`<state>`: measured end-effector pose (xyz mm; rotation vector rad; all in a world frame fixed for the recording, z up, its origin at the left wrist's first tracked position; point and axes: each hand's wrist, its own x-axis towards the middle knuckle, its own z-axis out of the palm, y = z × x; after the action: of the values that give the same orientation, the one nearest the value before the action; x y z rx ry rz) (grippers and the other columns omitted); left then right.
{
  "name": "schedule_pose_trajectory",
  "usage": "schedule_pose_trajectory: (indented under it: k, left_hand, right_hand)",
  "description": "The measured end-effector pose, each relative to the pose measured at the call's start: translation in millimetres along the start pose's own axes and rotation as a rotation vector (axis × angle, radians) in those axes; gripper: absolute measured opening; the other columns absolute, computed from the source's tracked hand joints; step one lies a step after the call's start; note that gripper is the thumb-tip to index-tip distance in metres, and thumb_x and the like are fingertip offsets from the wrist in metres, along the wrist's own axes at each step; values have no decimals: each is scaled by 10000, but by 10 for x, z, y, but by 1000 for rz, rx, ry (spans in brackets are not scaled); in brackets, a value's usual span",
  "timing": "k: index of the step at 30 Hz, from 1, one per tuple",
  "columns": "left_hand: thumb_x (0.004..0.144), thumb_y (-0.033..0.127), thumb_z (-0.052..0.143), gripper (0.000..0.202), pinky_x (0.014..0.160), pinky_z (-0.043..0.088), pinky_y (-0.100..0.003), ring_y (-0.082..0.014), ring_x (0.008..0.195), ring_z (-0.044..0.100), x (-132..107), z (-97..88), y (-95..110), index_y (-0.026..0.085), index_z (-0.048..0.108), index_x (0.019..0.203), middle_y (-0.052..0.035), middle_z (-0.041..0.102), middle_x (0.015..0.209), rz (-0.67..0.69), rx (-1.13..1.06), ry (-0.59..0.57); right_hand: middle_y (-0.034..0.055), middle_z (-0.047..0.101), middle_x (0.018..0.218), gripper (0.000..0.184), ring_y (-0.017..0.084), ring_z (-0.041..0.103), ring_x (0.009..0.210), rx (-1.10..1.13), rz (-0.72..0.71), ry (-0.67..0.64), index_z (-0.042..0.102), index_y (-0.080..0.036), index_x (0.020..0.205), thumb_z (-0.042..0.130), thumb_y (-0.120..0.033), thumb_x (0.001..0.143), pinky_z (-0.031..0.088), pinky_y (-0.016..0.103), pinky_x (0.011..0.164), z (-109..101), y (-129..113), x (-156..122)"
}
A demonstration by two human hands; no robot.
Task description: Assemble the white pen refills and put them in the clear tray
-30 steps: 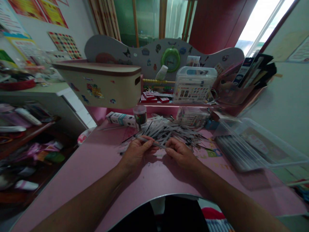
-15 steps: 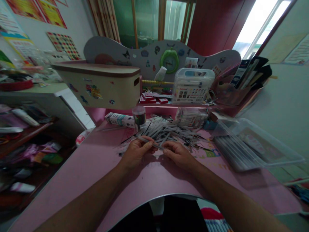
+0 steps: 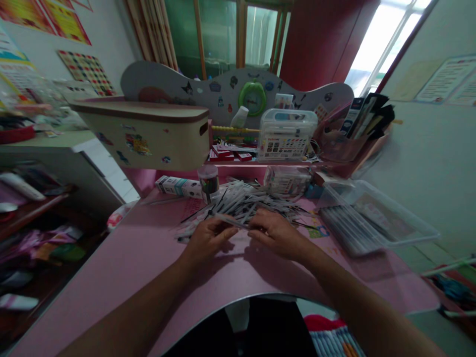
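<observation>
Over the front edge of the pile, both hands are at one thin, pale, see-through pen [image 3: 235,222]. My left hand [image 3: 208,240] has its fingers curled round the pen's left part, the thumb a little lower. At the right end, my right hand [image 3: 273,233] pinches it between thumb and bent fingers. Blur hides the pen's tip and the exact finger contact. Just behind the hands lies a loose pile of similar pens [image 3: 243,196], pale barrels mixed with dark ends, pointing many ways on the pink desk [image 3: 148,258].
Right of the pile, a clear plastic box [image 3: 401,225] stands beside a tray of grey pens [image 3: 347,228]. Behind the pile are a round tub [image 3: 208,183], a long carton [image 3: 178,186] and a clear case [image 3: 286,181]. A cream bin [image 3: 148,139] overhangs the left back.
The view has turned slightly right, so things appear shifted left. My left thumb has come away from the pen a little, and my right hand has risen slightly.
</observation>
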<state>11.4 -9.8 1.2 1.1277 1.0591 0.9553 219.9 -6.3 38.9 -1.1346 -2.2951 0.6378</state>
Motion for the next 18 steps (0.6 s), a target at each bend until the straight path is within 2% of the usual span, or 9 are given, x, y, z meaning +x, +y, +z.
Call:
schedule_pose_trajectory:
  k: [3,5,7,9,11,12,15,18]
  left_hand:
    - [744,390,794,294,473,499,-218,-129,567,634,7,-32,17,215,710,965,7,666,791,13,10,104]
    - [763,444,775,340,437,467,-202,-127,558,631,22,-64,17,228,697,1014,5,670,829,16,-6,157]
    - [766,461,769,349,440,462,-202,-135,573,635,52,-107,15,217,703,1007,-9,683,840,69,24,190]
    - [769,440,768,307,490,488,-215,-150,620,642,95,-160,16,199,726,954,-23,695,820,167,115,217]
    - [782,406,752,244,552,509,-230,-166,674,646,140,-214,20,199,748,911,-31,706,799,265,224,242]
    - [797,392,735,218,579,512,-236,-171,695,648,160,-238,22,202,754,900,-33,712,796,306,267,250]
    - [836,367,688,184,654,514,-254,-183,741,661,198,-286,30,210,757,902,-35,726,791,385,349,272]
    - [850,363,669,187,697,509,-266,-188,749,666,212,-299,34,207,753,908,-34,731,782,416,379,293]
  right_hand:
    - [41,642,880,92,163,564,792,-86,63,129,657,-186,909,569,-204,927,400,280,720,-413,-110,-165]
    - [26,655,838,134,156,569,727,-146,151,206,659,-201,977,538,-248,943,402,279,676,-733,-150,-343]
    - [24,666,802,144,161,579,697,-255,252,281,668,-206,963,556,-291,929,403,291,664,-1071,-137,-539]
    - [37,698,842,148,169,606,716,-379,417,300,693,-206,981,587,-281,910,417,312,693,-1409,-66,-712]
    - [45,703,806,102,160,590,664,-519,610,307,723,-194,916,635,-234,880,407,323,678,-1711,57,-834]
    - [56,701,803,87,154,580,661,-593,657,284,730,-181,868,650,-215,877,401,325,681,-1835,135,-877]
    - [56,671,694,145,133,536,598,-690,820,161,721,-154,711,712,-205,846,369,323,644,-2035,420,-971]
    - [21,575,496,299,92,454,461,-534,858,30,646,-141,509,732,-155,795,301,309,547,-1964,750,-1087]
